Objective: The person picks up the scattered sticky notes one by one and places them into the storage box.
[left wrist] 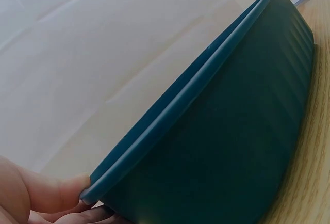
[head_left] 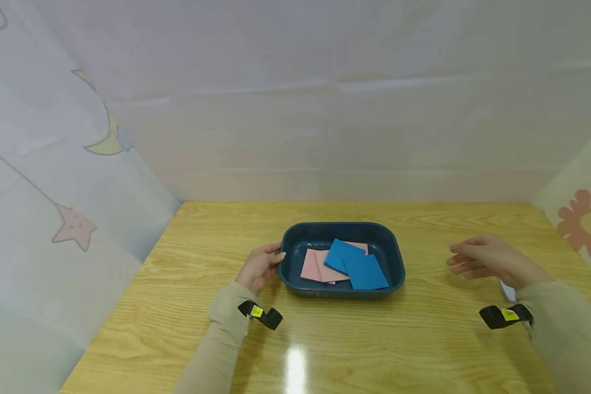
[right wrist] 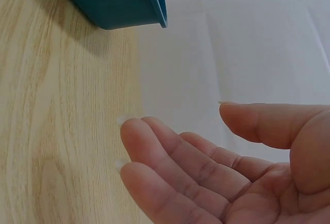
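Observation:
A dark teal plastic basin stands on the table, holding pink sticky-note pads and blue sticky-note pads that overlap one another. My left hand grips the basin's left end, thumb over the rim and fingers beneath it, as the left wrist view shows. To the right of the basin, my right hand hovers apart from it with nothing in the fingers. In the right wrist view its fingers are relaxed and the thumb is spread away from them.
A small white object lies on the table partly hidden behind my right wrist. The wooden table meets a pale curtain at the back. Printed cloth hangs at both sides.

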Demonstrator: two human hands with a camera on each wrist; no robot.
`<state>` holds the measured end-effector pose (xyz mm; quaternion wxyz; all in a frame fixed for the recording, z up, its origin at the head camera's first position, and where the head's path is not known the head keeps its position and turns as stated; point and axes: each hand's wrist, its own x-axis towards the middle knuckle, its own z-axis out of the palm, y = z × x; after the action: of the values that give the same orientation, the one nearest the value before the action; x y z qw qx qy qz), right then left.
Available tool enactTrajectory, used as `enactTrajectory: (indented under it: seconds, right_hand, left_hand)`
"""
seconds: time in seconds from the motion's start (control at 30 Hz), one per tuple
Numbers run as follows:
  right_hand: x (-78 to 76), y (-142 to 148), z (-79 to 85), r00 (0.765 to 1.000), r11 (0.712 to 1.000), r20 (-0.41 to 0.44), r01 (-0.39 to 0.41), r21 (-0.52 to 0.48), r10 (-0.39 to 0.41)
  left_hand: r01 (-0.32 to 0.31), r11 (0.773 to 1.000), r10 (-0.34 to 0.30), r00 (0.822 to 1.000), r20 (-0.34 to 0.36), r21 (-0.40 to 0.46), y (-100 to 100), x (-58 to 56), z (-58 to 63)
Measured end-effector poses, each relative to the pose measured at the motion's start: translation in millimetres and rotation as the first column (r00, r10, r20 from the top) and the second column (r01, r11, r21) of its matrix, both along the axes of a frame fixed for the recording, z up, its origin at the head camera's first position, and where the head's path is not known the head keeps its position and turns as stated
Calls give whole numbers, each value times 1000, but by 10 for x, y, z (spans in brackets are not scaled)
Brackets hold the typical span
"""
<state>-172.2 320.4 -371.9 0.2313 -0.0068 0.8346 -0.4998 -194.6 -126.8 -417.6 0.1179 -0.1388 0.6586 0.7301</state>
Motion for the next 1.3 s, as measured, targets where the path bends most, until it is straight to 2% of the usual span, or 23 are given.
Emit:
enactTrajectory:
  seconds: [0.37, 0.67, 1.3]
  right_hand:
    - [60, 142, -42, 1000, 1000, -5, -2, 11, 2]
    - [86, 207, -61, 1000, 1000, 3, -1, 16, 1]
    - [102, 351, -128, 996, 999, 81, 40, 18, -41]
  left_hand:
    - [21, 1000, -21, 1000, -15, 11, -9, -11, -8]
    - [-2, 1000, 2, 1000, -2, 11, -16, -10, 17]
    - [1, 1000, -1, 1000, 0, 19, -21, -16, 6]
